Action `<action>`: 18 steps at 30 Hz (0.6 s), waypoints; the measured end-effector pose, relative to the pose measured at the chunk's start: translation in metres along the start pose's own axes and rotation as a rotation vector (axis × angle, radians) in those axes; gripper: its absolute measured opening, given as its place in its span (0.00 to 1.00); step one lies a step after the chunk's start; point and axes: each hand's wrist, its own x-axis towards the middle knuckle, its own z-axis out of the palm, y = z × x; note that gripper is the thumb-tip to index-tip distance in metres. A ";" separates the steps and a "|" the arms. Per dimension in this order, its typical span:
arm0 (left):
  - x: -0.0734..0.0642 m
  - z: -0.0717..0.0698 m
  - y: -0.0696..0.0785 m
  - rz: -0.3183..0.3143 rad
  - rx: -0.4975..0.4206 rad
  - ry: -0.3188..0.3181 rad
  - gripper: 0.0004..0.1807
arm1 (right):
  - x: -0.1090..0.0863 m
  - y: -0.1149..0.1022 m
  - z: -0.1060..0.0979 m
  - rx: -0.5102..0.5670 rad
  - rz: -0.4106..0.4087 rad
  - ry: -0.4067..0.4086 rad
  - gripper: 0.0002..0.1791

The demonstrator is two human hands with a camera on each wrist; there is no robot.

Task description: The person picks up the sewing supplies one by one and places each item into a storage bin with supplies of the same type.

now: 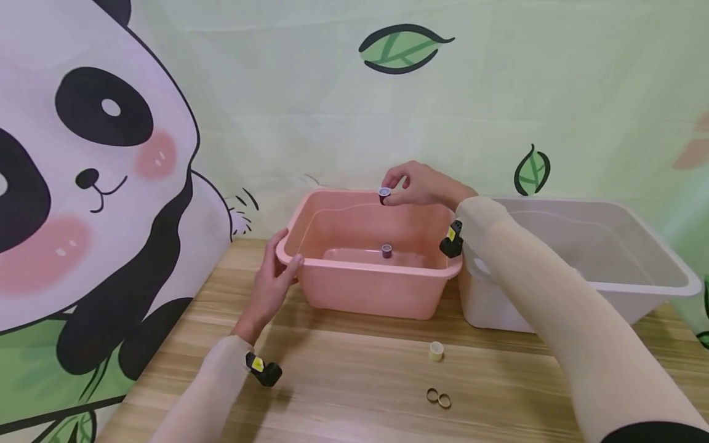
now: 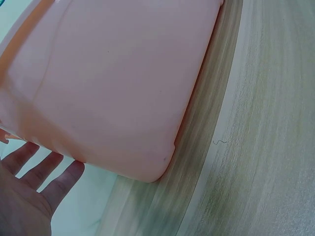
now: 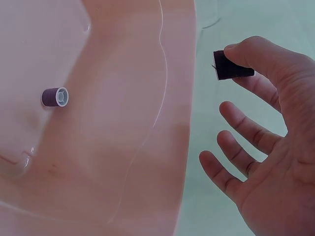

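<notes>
Between thumb and index finger, my right hand [image 1: 420,183] pinches a dark thread spool [image 3: 233,65] above the far rim of the pink basin [image 1: 371,289]. The other fingers of that hand are spread and hold nothing. A purple thread spool [image 1: 386,251] is inside the basin, on its floor. At the basin's left front corner, my left hand [image 1: 269,289] grips the rim, thumb at the front. From the left wrist view, its fingertips [image 2: 74,169] touch the basin's outer wall.
A whitish-grey basin [image 1: 645,307] stands to the right of the pink one, partly behind the right arm. On the wooden table [image 1: 343,387], a pale yellow spool [image 1: 436,351] and two small gold-coloured rings [image 1: 432,395] lie in front. A panda-print cloth [image 1: 310,92] hangs behind.
</notes>
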 end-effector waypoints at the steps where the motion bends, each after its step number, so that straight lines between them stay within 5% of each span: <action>1: 0.000 0.000 0.000 -0.001 0.002 0.000 0.36 | 0.000 0.000 0.000 -0.001 -0.002 0.002 0.09; 8: 0.000 0.001 0.001 -0.002 0.003 0.002 0.36 | 0.002 0.000 0.001 0.026 0.019 -0.005 0.10; 18: 0.000 0.001 0.001 0.004 -0.003 0.004 0.36 | 0.004 -0.001 0.003 0.007 0.030 -0.042 0.29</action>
